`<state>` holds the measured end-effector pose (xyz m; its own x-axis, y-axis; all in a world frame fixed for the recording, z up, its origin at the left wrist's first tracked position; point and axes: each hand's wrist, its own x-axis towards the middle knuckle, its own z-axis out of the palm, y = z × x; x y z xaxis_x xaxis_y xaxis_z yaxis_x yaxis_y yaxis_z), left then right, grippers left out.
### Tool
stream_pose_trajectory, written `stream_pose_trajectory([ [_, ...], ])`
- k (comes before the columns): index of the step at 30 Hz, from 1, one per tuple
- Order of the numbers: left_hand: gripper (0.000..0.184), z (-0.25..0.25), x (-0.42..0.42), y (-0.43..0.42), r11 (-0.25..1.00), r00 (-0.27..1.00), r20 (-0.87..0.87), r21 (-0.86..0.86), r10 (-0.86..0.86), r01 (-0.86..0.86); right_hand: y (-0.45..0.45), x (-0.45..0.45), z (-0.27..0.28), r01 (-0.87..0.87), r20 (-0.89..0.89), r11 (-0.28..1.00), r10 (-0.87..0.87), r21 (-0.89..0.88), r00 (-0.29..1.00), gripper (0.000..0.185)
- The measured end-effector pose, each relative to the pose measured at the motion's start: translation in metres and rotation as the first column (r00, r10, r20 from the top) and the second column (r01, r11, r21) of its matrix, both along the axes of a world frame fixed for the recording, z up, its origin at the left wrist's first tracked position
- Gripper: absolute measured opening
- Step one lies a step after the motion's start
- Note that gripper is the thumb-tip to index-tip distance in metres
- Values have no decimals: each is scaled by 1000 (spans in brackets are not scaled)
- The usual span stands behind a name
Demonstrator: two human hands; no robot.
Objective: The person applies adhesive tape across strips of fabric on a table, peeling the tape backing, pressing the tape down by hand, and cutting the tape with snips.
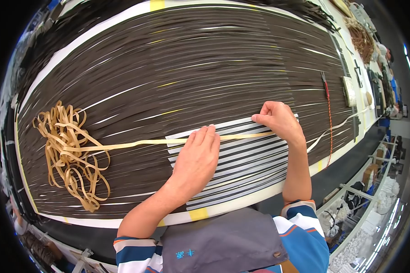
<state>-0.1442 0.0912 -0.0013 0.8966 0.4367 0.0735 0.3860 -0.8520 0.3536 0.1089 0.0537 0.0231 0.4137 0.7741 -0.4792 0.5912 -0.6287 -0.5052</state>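
Observation:
A long tan elastic-like band (146,142) runs across dark brown strips (205,59) laid side by side on the table. Its slack lies in a tangled heap (73,150) at the left. My left hand (197,157) rests flat over the band, fingers stretched out and side by side. Under and between my hands are silver-white stripes (241,166) alternating with dark ones. My right hand (280,119) hovers at the upper right of these stripes, thumb against curled fingers. The band reaches the lower edge of this hand; whatever lies between its fingertips is hidden.
A red-handled tool (325,86) with an orange cord (330,127) lies to the right, beside a loose white strap (332,128). A pale block (349,91) sits near the table's right end. Below the right edge stands a metal rack (360,191) with white bundles.

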Motion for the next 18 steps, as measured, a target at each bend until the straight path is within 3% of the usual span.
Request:
stream_pose_trajectory([
  [8, 40, -1, 2, -2, 999, 996, 77, 4, 42, -43, -2, -5, -1, -5, 41, 1000, 4, 30, 999, 28],
  [12, 40, 3, 23, -12, 998, 998, 34, -25, 61, -61, -2, -8, 3, -19, 102, 1000, 19, -2, 995, 28],
  [15, 40, -5, 57, -20, 997, 996, 56, 34, -68, 66, -1, -10, 4, -71, 146, 997, 69, 11, 987, 29],
  [18, 42, -7, 76, -23, 994, 995, 21, 59, -93, 92, -7, -1, -3, -83, 139, 992, 69, 99, 988, 29],
])
